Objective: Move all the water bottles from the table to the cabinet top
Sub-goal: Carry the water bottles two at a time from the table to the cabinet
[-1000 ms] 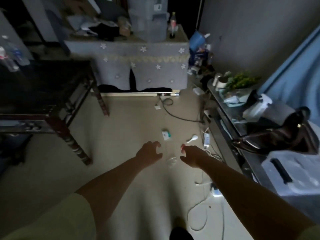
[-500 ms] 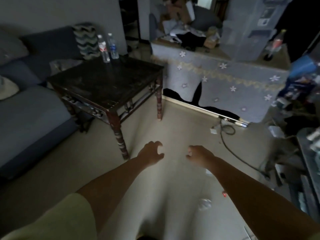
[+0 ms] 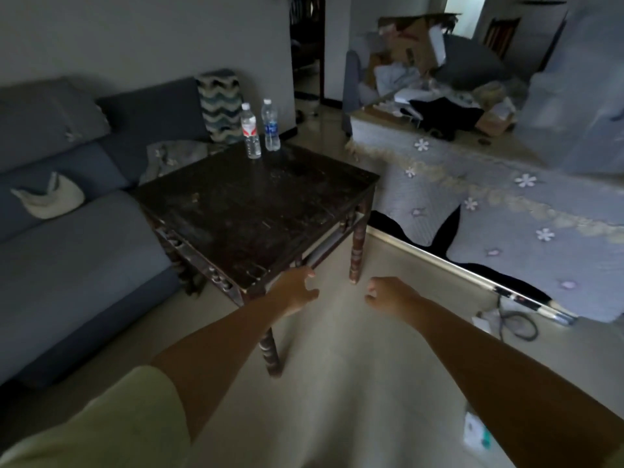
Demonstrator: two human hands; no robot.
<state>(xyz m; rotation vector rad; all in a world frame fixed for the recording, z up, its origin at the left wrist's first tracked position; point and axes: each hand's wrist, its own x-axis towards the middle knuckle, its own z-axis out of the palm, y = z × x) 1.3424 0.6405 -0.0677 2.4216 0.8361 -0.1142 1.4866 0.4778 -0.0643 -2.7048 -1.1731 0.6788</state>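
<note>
Two clear water bottles stand upright side by side at the far corner of a dark wooden table (image 3: pixel 256 211): one with a red label (image 3: pixel 250 131), one with a blue label (image 3: pixel 270 126). My left hand (image 3: pixel 294 288) hovers at the table's near corner, fingers loosely curled and apart, holding nothing. My right hand (image 3: pixel 388 295) hangs over the floor to its right, fingers curled in, also holding nothing. Both hands are far from the bottles. On the right stands a cabinet (image 3: pixel 506 211) draped in a grey flowered cloth.
A blue sofa (image 3: pixel 67 231) runs along the left beside the table. Boxes and clothes (image 3: pixel 435 96) are piled on the cabinet's far end. A cable and plug (image 3: pixel 516 324) lie on the floor at the right, and a small box (image 3: pixel 474 430) near my right forearm.
My view has swung left and come nearer to the table, so the two bottles are now closer and more central. Both hands stay held out in front, holding nothing.
</note>
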